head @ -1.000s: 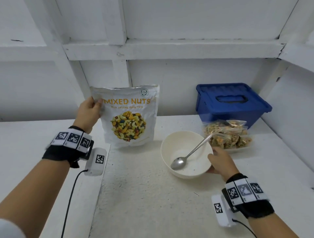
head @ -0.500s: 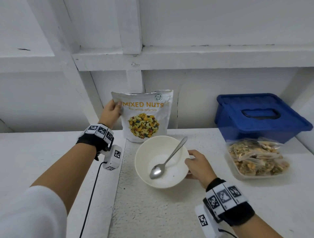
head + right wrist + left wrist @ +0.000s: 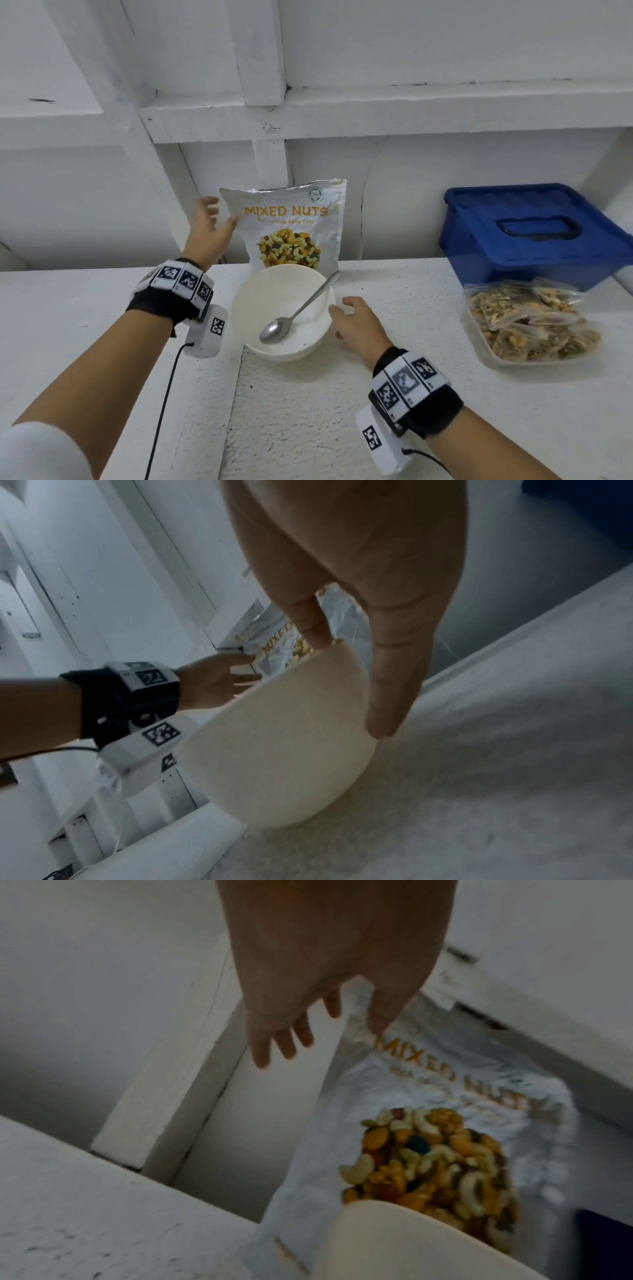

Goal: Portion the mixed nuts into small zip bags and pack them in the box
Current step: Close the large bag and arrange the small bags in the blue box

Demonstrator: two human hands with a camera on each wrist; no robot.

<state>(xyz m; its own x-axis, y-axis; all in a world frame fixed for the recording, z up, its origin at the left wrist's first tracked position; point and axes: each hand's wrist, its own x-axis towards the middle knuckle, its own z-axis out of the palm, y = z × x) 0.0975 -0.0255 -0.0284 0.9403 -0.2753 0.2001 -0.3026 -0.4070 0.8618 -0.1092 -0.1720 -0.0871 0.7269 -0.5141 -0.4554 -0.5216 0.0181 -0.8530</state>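
- The nut pouch [image 3: 289, 226] is no longer gripped by the left hand [image 3: 209, 229]: half a second ago its top corner was pinched, and now it is left leaning against the back wall while the fingers are spread wide just beside its left edge, holding nothing.
- The blue lidded box [image 3: 534, 233] is seen closed at the back right of the white counter [image 3: 342, 411], well apart from the pouch.
- A clear tray [image 3: 479, 346] of filled zip bags [image 3: 527, 318] is set just in front of the box.
- The white bowl [image 3: 284, 349] is placed directly in front of the pouch and is almost empty; its right rim is touched by the right hand [image 3: 356, 325], whose fingers are held straight and relaxed rather than wrapped round it.
- A metal spoon [image 3: 294, 315] is propped inside the bowl, handle against the far rim.
- Portioning appears finished; packing should be done by opening the box lid first, then lifting the bags from the tray one at a time by their sealed tops, so that no seal is stressed.
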